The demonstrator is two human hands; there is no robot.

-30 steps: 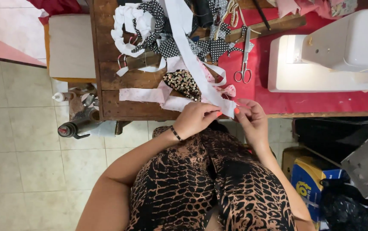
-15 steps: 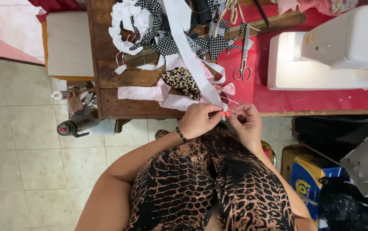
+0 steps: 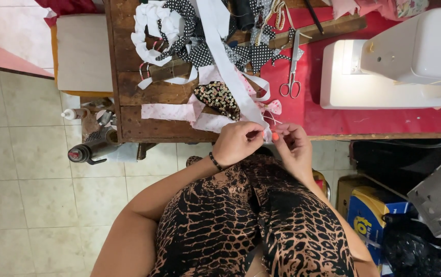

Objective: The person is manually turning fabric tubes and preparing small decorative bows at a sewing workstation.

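Left hand [image 3: 238, 142] and right hand [image 3: 291, 146] pinched on the near end of the white fabric strip [image 3: 225, 56]; best held taut, fingertips close, at the wooden table [image 3: 128, 92] edge

1. the left hand [image 3: 238, 143] covers the end of the white strip [image 3: 225, 61], so what its fingertips pinch is too small to tell.
2. the sewing machine [image 3: 400, 61] is cut off by the right and top edges.
3. the worktop [image 3: 128, 77] runs out past the top edge.
4. the scissors [image 3: 291, 77] tips are hidden under spotted cloth [image 3: 259, 54].
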